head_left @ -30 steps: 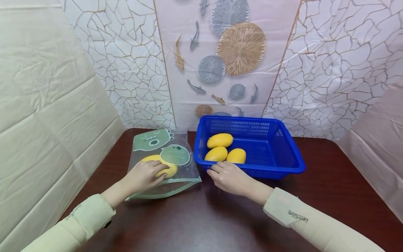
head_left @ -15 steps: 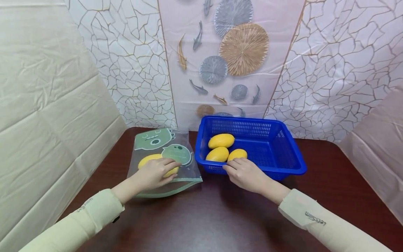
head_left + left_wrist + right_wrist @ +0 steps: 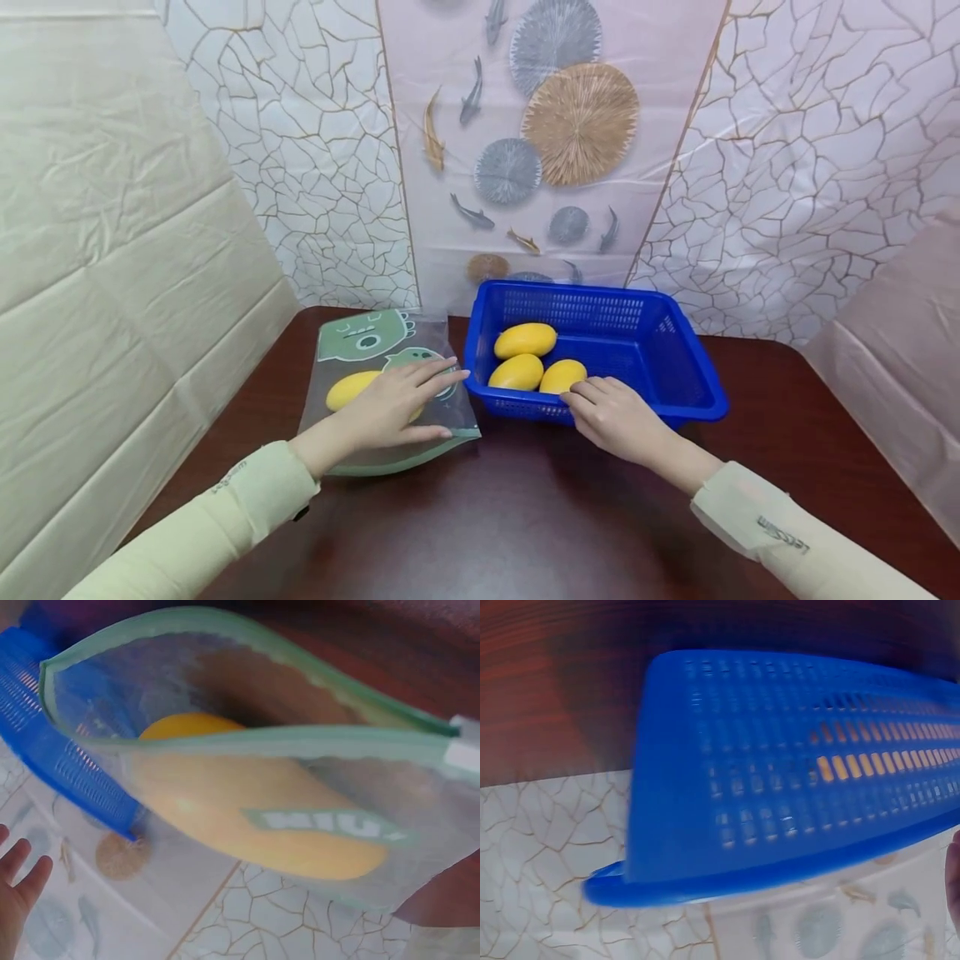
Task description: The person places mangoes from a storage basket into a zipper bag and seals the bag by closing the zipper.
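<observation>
My left hand (image 3: 397,404), fingers spread and straight, is over a clear zip bag (image 3: 311,408) with green cartoon prints. Yellow mango (image 3: 351,389) shows inside the bag, partly hidden by that hand. From the left wrist view, the bag's green-edged mouth (image 3: 225,742) gapes, with the mango (image 3: 262,817) lying behind its clear wall. At the front rim of a blue plastic basket (image 3: 645,358) is my right hand (image 3: 622,421), its fingers loosely bent and holding nothing. Three yellow mangoes (image 3: 525,340) lie in the basket's left part, one close to the right fingertips.
The dark brown table (image 3: 510,517) carries both bag and basket. Behind it hangs a patterned cloth (image 3: 465,242), and pale cloth walls (image 3: 150,275) close in the sides. A white zip slider (image 3: 465,746) sits at one end of the bag's mouth.
My left hand has moved right over the bag and its fingers have straightened out. The right hand has slid rightward along the basket's front rim. Bag and basket stay about where they were.
</observation>
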Available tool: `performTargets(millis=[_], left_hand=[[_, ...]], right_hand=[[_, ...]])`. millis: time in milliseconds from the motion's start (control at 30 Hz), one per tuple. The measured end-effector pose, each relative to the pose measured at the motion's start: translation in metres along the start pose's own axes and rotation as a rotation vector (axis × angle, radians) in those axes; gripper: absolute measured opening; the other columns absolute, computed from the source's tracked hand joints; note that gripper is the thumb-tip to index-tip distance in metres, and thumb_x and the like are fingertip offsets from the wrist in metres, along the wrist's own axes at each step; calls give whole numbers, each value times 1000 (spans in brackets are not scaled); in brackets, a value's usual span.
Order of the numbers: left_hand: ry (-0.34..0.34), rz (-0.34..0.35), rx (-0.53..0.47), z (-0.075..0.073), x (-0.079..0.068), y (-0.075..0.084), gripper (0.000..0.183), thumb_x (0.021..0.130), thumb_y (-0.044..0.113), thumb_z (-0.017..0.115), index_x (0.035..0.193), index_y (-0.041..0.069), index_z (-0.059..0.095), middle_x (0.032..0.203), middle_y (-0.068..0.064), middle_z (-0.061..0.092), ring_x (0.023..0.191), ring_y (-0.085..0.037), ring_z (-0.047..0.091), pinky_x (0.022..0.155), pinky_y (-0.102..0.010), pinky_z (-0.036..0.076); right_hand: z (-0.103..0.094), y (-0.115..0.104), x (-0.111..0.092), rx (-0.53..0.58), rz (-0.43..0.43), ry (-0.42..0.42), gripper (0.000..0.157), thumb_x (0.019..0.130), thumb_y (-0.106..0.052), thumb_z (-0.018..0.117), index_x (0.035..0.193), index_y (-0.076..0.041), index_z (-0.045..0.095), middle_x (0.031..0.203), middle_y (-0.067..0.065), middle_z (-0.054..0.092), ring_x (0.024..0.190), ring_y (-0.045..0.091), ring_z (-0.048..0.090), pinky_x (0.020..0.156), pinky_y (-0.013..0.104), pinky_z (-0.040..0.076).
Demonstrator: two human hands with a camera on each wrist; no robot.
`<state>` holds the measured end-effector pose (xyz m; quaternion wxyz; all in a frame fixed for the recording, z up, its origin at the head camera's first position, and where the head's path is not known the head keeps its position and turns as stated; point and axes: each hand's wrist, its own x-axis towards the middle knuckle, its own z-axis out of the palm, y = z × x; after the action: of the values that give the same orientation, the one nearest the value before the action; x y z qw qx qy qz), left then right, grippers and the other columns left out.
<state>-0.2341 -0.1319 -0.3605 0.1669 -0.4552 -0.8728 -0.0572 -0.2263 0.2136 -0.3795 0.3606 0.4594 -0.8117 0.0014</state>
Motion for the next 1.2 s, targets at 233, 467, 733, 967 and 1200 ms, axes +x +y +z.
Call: performTargets(millis=[233,467,733,967,1200], left_hand=[[-33,-42,9,-10,10,3,90,76,62,64,149,25,27,153,-5,32,138,-29,33,106,-54,35],[-16,-34,22,-13,24,8,94,74,67,62,149,23,27,154,-5,29,141,-30,29,110,-53,30],[114,-12,38,-12,50,12,78,82,55,63,144,16,37,147,-10,41,137,-29,36,109,-47,34],[140,17,-19,-6,70,14,76,82,50,65,143,11,39,144,-14,44,136,-31,38,108,-47,35],[98,16,-36,9,91,16,79,83,53,62,145,12,35,145,-13,42,136,-30,37,110,-45,34]], right_hand=[[-5,15,-7,-13,-7,4,29,68,-9,70,96,-1,68,86,11,68,75,24,62,64,35,52],[-7,32,-7,-31,-1,-6,37,98,-23,38,97,0,67,88,12,67,77,26,63,64,36,53],[-14,43,0,-62,74,-49,60,101,-34,18,100,1,66,90,14,66,79,29,63,65,40,53],[-19,51,8,-68,111,-115,29,76,-11,70,102,1,66,93,15,66,81,31,63,66,40,53],[-21,58,15,-9,276,-131,29,78,-10,70,105,0,65,99,16,64,91,35,60,74,49,48]])
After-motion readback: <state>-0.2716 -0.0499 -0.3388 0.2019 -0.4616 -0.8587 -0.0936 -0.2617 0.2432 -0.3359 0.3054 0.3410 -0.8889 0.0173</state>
